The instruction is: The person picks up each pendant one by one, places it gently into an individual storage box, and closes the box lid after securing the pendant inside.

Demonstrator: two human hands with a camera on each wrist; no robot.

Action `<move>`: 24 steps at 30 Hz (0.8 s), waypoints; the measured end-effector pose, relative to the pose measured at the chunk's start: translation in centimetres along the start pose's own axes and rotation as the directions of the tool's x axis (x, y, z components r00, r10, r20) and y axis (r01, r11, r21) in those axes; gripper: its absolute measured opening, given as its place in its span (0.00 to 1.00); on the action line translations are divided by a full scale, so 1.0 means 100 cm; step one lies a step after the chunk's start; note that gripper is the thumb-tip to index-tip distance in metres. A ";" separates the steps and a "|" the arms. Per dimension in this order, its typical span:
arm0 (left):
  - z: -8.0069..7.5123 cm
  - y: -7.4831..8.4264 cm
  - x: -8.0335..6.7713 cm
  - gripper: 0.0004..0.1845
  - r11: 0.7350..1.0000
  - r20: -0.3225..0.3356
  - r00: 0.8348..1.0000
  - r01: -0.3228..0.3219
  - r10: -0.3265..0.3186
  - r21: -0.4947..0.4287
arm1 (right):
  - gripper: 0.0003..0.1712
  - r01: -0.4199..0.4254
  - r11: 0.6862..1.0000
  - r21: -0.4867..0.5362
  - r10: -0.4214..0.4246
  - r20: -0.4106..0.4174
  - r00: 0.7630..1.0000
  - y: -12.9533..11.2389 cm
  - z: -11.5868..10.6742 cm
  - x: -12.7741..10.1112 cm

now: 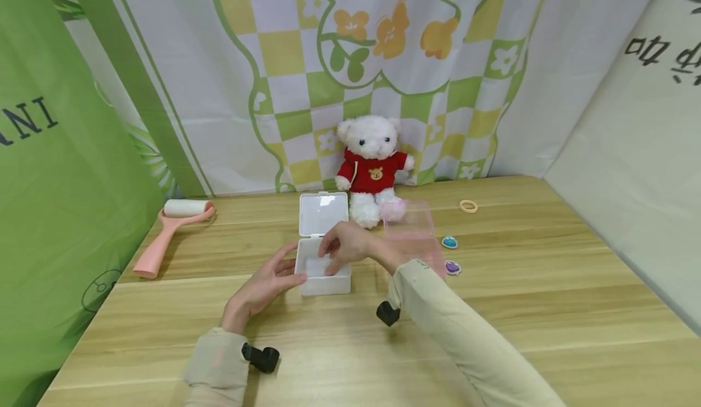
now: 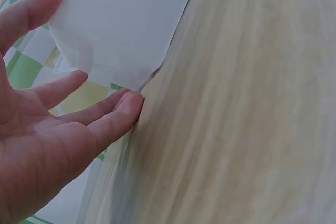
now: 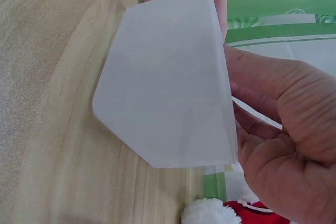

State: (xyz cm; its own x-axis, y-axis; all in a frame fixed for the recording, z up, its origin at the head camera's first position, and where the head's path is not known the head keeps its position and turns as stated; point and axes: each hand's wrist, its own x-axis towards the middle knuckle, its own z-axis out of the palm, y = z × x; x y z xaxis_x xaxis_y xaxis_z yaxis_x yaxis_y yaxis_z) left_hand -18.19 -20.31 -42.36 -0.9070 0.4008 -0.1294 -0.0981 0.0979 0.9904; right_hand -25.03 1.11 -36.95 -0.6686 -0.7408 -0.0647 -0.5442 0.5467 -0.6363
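Observation:
A small white plastic box [image 1: 325, 285] stands on the table with its hinged lid [image 1: 323, 214] tipped back. My left hand [image 1: 272, 278] steadies its left side, thumb at the near corner and the other fingers extended along the wall. In the left wrist view those fingers [image 2: 113, 111] reach down to the table beside the box's base. Over the right wall comes my right hand [image 1: 350, 246], its thumb and fingers dipping inside. The box wall hides the fingertips in the right wrist view, so I cannot tell whether they pinch anything.
A white teddy bear [image 1: 376, 173] in a red hoodie sits behind the box. Right of it lie a clear pink case [image 1: 411, 227], a blue gem piece [image 1: 449, 242], a purple one [image 1: 453, 267] and a yellow ring [image 1: 468, 206]. A pink lint roller [image 1: 164, 236] lies far left.

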 end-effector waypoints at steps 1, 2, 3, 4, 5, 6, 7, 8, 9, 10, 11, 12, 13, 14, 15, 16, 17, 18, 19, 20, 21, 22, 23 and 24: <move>0.000 0.000 -0.001 0.40 1.000 0.000 1.000 0.001 -0.001 0.003 | 0.16 0.003 1.000 0.009 -0.003 -0.003 1.000 0.000 0.000 0.000; 0.000 0.001 -0.001 0.40 1.000 -0.002 1.000 0.002 -0.002 0.007 | 0.16 0.006 1.000 0.018 -0.006 -0.006 1.000 0.000 0.001 -0.001; -0.001 0.001 -0.002 0.40 1.000 -0.003 1.000 0.003 -0.003 0.011 | 0.16 0.007 1.000 0.027 -0.007 -0.011 1.000 0.000 0.001 -0.001; -0.001 0.001 -0.002 0.39 1.000 -0.003 1.000 0.003 -0.003 0.016 | 0.16 0.006 0.999 0.034 -0.005 -0.015 1.000 0.000 0.001 -0.001; -0.001 0.001 -0.003 0.39 1.000 -0.002 1.000 0.003 -0.003 0.020 | 0.15 0.006 0.999 0.042 -0.006 -0.020 1.000 0.000 0.002 -0.001; -0.001 0.001 -0.003 0.39 1.000 -0.002 1.000 0.004 -0.004 0.027 | 0.15 0.002 0.999 0.051 -0.001 -0.028 1.000 0.001 0.002 -0.001; -0.001 0.002 -0.003 0.39 0.999 -0.001 1.000 0.006 -0.006 0.034 | 0.15 0.002 0.998 0.070 0.001 -0.036 0.999 0.001 0.002 -0.001; -0.001 0.002 -0.003 0.39 0.999 -0.011 1.000 0.011 -0.011 0.043 | 0.14 0.000 0.996 0.094 0.005 -0.048 0.999 0.002 0.002 -0.001; -0.001 0.003 -0.004 0.39 0.998 -0.024 1.000 0.015 -0.014 0.056 | 0.14 -0.001 0.993 0.114 0.008 -0.063 0.998 0.002 0.001 -0.001; 0.000 0.005 -0.003 0.39 0.996 -0.047 0.999 0.015 -0.011 0.084 | 0.14 -0.006 0.991 0.136 0.017 -0.081 0.997 0.002 -0.001 -0.004; 0.001 0.008 -0.004 0.38 0.994 -0.074 0.997 0.013 -0.005 0.111 | 0.13 -0.006 0.988 0.157 0.023 -0.104 0.994 0.002 -0.004 -0.006; 0.003 0.012 -0.004 0.38 0.990 -0.108 0.994 0.006 0.009 0.140 | 0.12 -0.006 0.984 0.178 0.030 -0.128 0.991 0.002 -0.008 -0.010; 0.005 0.017 -0.005 0.37 0.984 -0.146 0.989 -0.003 0.029 0.175 | 0.12 -0.003 0.980 0.198 0.033 -0.152 0.988 0.001 -0.013 -0.014; 0.008 0.023 -0.006 0.37 0.978 -0.187 0.981 -0.019 0.059 0.209 | 0.11 0.004 0.977 0.211 0.034 -0.175 0.984 -0.001 -0.020 -0.019; 0.012 0.031 -0.007 0.36 0.969 -0.221 0.971 -0.038 0.093 0.242 | 0.10 0.011 0.976 0.217 0.033 -0.194 0.980 -0.002 -0.027 -0.025; 0.017 0.039 -0.009 0.35 0.959 -0.252 0.959 -0.061 0.133 0.276 | 0.10 0.019 0.973 0.228 0.031 -0.212 0.977 -0.004 -0.035 -0.032; 0.023 0.048 -0.010 0.34 0.951 -0.267 0.948 -0.091 0.174 0.296 | 0.10 0.034 0.971 0.238 0.023 -0.232 0.972 -0.004 -0.044 -0.038; 0.031 0.056 -0.011 0.33 0.940 -0.277 0.936 -0.125 0.218 0.318 | 0.10 0.042 0.968 0.249 0.021 -0.248 0.968 -0.005 -0.053 -0.046; 0.040 0.064 -0.011 0.31 0.927 -0.275 0.926 -0.159 0.260 0.340 | 0.10 0.056 0.967 0.248 0.013 -0.269 0.963 -0.005 -0.062 -0.053; 0.049 0.071 -0.010 0.30 0.916 -0.263 0.918 -0.195 0.296 0.352 | 0.10 0.065 0.967 0.247 0.010 -0.293 0.956 -0.004 -0.070 -0.061; 0.060 0.076 -0.008 0.29 0.906 -0.245 0.914 -0.225 0.324 0.359 | 0.11 0.066 0.967 0.246 0.016 -0.317 0.948 -0.003 -0.078 -0.070; 0.072 0.080 -0.005 0.29 0.894 -0.221 0.910 -0.257 0.352 0.366 | 0.11 0.065 0.967 0.248 0.025 -0.343 0.939 -0.001 -0.086 -0.078; 0.084 0.082 -0.001 0.29 0.886 -0.194 0.909 -0.280 0.368 0.370 | 0.12 0.061 0.967 0.247 0.036 -0.370 0.928 0.001 -0.093 -0.088; 0.095 0.082 0.003 0.29 0.880 -0.170 0.911 -0.295 0.377 0.371 | 0.12 0.051 0.967 0.249 0.054 -0.395 0.917 0.003 -0.099 -0.097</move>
State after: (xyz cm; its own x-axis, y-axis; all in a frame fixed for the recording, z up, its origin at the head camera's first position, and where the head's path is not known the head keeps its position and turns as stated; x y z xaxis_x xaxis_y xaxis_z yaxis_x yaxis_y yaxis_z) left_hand -15.40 -10.70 -34.76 -0.9324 0.2471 0.2637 0.3333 0.3061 0.8917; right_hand -23.69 12.34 -28.92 -0.8426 -0.4959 0.2101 -0.4338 0.3938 -0.8104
